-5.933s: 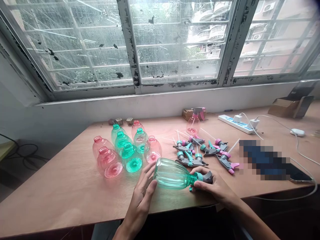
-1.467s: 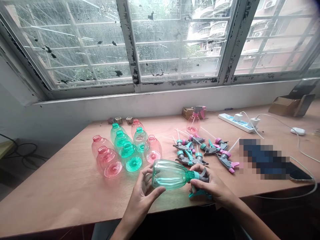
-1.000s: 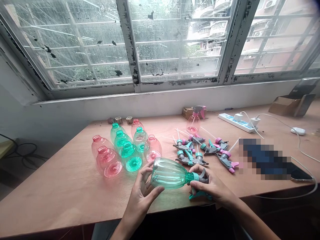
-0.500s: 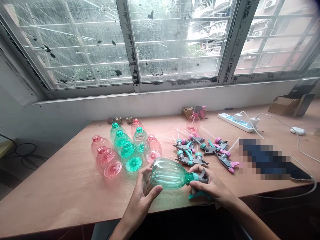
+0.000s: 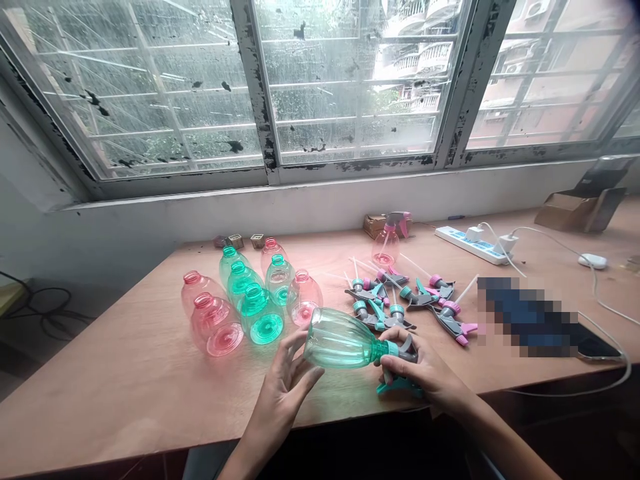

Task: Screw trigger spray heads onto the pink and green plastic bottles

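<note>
A clear green bottle (image 5: pixel 341 339) lies on its side in the air just above the wooden table (image 5: pixel 125 373), base to the left. My left hand (image 5: pixel 285 387) cups its base with fingers curled round it. My right hand (image 5: pixel 425 373) grips the grey and teal spray head (image 5: pixel 403 360) screwed on the bottle's neck. Behind my left hand stand several open pink and green bottles (image 5: pixel 250 300). A heap of loose spray heads (image 5: pixel 405 300) with white dip tubes lies behind my right hand.
A pink bottle with a spray head (image 5: pixel 387 243) stands near the wall, by a small brown box. A white power strip (image 5: pixel 470 243) with plugs and cables, a cardboard box (image 5: pixel 575 210) and a phone (image 5: pixel 595 347) lie to the right. A window fills the back.
The bottle's base has tipped up and away from the table a little, and my left fingers have shifted under it. My right hand keeps its grip on the spray head.
</note>
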`<state>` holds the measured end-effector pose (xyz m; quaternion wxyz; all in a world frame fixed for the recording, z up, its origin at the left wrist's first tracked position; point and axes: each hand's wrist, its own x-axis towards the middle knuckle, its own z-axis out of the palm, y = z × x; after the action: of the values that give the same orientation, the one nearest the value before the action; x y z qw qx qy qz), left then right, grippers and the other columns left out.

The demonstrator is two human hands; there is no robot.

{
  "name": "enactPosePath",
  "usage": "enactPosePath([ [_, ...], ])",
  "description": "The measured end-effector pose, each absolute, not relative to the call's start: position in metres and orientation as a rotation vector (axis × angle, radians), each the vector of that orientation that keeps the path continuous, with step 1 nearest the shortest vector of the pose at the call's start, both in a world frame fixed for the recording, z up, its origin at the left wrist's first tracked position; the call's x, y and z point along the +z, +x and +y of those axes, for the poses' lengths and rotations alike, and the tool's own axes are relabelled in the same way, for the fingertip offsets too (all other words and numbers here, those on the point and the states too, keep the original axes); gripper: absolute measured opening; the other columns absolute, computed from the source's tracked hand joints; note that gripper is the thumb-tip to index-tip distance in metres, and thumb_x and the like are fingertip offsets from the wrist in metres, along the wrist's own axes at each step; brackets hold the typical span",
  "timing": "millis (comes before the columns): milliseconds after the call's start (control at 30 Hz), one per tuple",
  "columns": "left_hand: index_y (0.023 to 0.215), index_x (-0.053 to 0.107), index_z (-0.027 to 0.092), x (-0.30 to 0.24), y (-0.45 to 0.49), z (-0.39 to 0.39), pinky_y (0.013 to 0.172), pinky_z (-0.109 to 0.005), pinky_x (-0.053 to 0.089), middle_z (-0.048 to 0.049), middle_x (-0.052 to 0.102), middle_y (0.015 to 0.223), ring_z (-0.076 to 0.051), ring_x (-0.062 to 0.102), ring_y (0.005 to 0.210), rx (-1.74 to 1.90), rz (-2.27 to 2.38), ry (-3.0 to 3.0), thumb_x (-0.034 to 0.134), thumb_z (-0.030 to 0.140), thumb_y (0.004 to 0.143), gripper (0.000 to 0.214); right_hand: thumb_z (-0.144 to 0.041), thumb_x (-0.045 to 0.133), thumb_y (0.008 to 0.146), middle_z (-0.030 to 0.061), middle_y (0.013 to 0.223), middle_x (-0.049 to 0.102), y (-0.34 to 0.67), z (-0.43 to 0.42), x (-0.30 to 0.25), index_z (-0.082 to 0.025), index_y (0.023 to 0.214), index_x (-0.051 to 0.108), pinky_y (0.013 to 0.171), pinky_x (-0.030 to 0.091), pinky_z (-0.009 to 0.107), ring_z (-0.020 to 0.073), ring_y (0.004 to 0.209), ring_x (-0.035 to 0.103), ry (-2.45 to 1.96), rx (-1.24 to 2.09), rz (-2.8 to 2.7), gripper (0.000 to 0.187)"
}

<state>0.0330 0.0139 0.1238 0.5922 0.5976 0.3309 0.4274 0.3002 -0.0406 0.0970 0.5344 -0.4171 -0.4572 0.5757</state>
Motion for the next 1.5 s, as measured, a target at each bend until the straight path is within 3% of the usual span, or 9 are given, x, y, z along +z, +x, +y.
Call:
enactPosePath([
  [433, 0.118, 0.053, 0.031, 0.1275, 0.0339, 0.0109, 0.122, -0.047, 0.039, -0.0048, 0.038, 0.168, -0.031, 0.037, 0.154, 0.989, 0.783, 1.383, 0.077, 0.036, 0.090, 0.037, -0.043, 0.083, 0.086, -0.0025, 0.068, 0.072, 0.2982, -0.0411, 0.0998, -0.021, 0.107, 0.056, 0.072, 0.060, 0.036, 0.0191, 0.070, 0.071, -1.021, 1.366, -1.095, 0.041],
  [700, 0.131, 0.051, 0.030, 0.1260, 0.0306, 0.0097, 0.124, -0.056, 0.034, -0.0110, 0.052, 0.157, -0.036, 0.046, 0.148, 0.970, 0.833, 1.399, 0.077, 0.043, 0.088, 0.052, -0.044, 0.083, 0.085, -0.0022, 0.069, 0.072, 0.2984, -0.0408, 0.0989, -0.022, 0.106, 0.055, 0.073, 0.061, 0.038, 0.0210, 0.071, 0.072, -1.015, 1.371, -1.087, 0.042],
  [933, 0.128, 0.046, 0.030, 0.1236, 0.0286, 0.0108, 0.126, -0.054, 0.028, -0.0103, 0.048, 0.159, -0.035, 0.038, 0.152, 0.936, 0.872, 1.440, 0.077, 0.049, 0.088, 0.054, -0.041, 0.085, 0.084, -0.0027, 0.068, 0.073, 0.2966, -0.0409, 0.1006, -0.021, 0.105, 0.055, 0.073, 0.062, 0.037, 0.0186, 0.069, 0.071, -1.016, 1.379, -1.099, 0.042],
  [1200, 0.126, 0.046, 0.030, 0.1285, 0.0311, 0.0089, 0.118, -0.045, 0.042, -0.0094, 0.055, 0.152, -0.032, 0.050, 0.143, 0.935, 0.824, 1.410, 0.072, 0.047, 0.092, 0.046, -0.041, 0.084, 0.086, -0.0028, 0.068, 0.072, 0.2963, -0.0421, 0.1029, -0.020, 0.105, 0.054, 0.073, 0.061, 0.036, 0.0175, 0.069, 0.070, -1.028, 1.383, -1.120, 0.041],
  [1500, 0.138, 0.047, 0.033, 0.1262, 0.0311, 0.0105, 0.125, -0.046, 0.033, -0.0068, 0.038, 0.167, -0.030, 0.036, 0.154, 0.941, 0.852, 1.467, 0.068, 0.045, 0.096, 0.049, -0.041, 0.081, 0.088, -0.0016, 0.069, 0.073, 0.2983, -0.0422, 0.1045, -0.019, 0.106, 0.054, 0.071, 0.058, 0.032, 0.0162, 0.069, 0.069, -1.032, 1.415, -1.144, 0.039],
])
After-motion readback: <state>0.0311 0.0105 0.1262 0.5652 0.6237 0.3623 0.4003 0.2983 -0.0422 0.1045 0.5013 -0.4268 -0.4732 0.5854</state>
